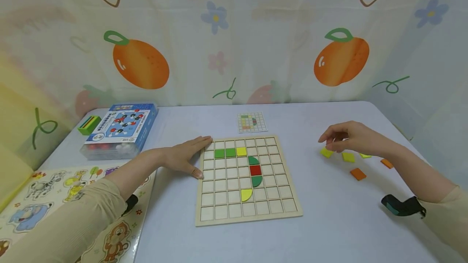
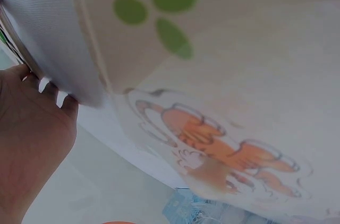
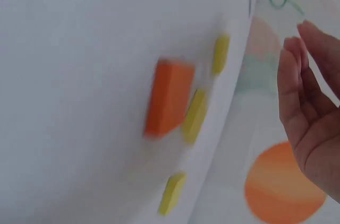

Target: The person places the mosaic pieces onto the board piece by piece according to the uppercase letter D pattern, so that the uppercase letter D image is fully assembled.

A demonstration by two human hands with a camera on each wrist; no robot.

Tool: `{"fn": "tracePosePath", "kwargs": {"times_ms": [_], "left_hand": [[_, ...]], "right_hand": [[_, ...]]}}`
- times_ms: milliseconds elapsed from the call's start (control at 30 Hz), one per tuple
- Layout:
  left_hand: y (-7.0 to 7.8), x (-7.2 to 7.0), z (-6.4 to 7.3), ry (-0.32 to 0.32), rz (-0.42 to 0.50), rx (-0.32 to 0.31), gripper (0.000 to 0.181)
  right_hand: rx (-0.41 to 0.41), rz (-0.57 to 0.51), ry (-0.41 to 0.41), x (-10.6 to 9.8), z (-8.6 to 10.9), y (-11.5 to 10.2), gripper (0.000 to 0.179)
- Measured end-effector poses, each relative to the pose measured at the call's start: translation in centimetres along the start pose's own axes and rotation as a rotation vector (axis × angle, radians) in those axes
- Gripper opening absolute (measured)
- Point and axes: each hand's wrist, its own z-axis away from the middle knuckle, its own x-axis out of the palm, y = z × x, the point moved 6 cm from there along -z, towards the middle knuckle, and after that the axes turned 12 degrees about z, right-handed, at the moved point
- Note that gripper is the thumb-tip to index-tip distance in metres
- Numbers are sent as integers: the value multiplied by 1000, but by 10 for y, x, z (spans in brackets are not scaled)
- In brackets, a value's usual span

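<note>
My left hand (image 1: 183, 156) rests at the left edge of a wooden grid board (image 1: 248, 219), fingers extended along its upper corner. On the board, a green square (image 1: 219, 153) and another green one stand in a row with a yellow square (image 1: 241, 151). Lower down, a red square (image 1: 255, 170) lies between two rounded green pieces (image 1: 253, 160), and a rounded yellow piece (image 1: 246, 195) is below. To the right, my right hand (image 1: 345, 136) hovers above loose yellow squares (image 1: 348, 157), its fingers loosely bent; nothing shows between them in the right wrist view (image 3: 313, 112).
Behind the board lies a small pattern card (image 1: 252, 122). Orange pieces (image 1: 358, 174) lie near the right forearm. On the left are a boxed molecule set (image 1: 122, 129), a green block with stripes (image 1: 89, 125) and an animal picture board (image 1: 87, 202) under the left arm.
</note>
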Motion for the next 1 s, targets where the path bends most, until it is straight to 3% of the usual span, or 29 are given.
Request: {"fn": "tracePosePath", "kwargs": {"times_ms": [167, 500, 767, 1000], "left_hand": [[1, 0, 1, -1, 7, 3, 113], [3, 0, 3, 4, 21, -5, 113], [2, 1, 2, 5, -2, -18, 113], [2, 0, 1, 4, 2, -8, 113]], "right_hand": [[11, 11, -56, -1, 12, 29, 20], [-189, -123, -220, 3, 31, 52, 24], [-166, -200, -345, 13, 36, 59, 26], [-189, -249, -371, 20, 37, 62, 29]]}}
